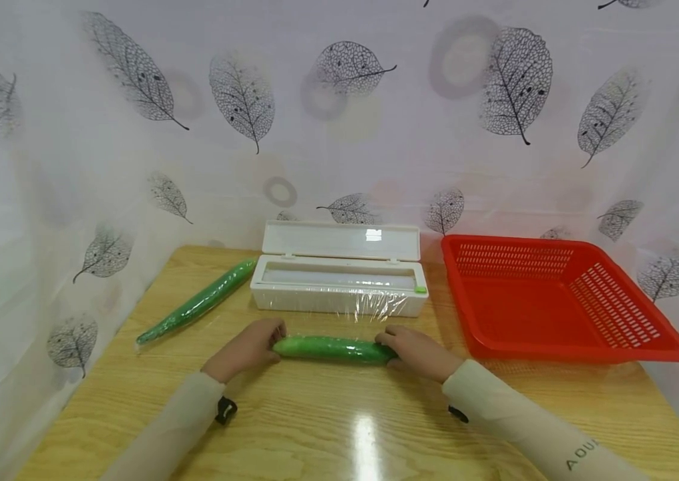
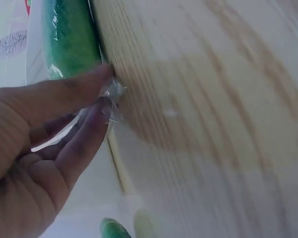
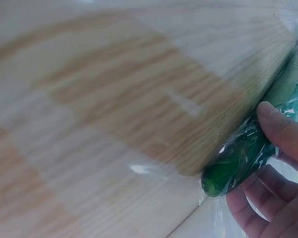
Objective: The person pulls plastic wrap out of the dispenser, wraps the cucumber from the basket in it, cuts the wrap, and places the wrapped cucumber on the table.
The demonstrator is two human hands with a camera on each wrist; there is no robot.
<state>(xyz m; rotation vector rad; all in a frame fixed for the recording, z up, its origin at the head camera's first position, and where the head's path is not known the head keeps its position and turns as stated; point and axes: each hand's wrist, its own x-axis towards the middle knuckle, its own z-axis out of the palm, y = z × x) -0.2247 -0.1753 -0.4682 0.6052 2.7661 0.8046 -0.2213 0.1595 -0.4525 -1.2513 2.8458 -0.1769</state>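
A green cucumber, covered in clear plastic wrap, lies crosswise on the wooden table between the two hands. At its left end my left hand pinches a gathered bit of the plastic wrap between thumb and fingertips. My right hand holds the other end, thumb on the near side and fingers on the far side, with the cucumber's tip showing beyond the thumb. Just behind stands a white cling film dispenser, its lid raised, with shiny film hanging over its front.
Another wrapped cucumber lies slanted on the table at the left. A red plastic basket with slotted sides stands at the right. Behind everything hangs a leaf-patterned sheet.
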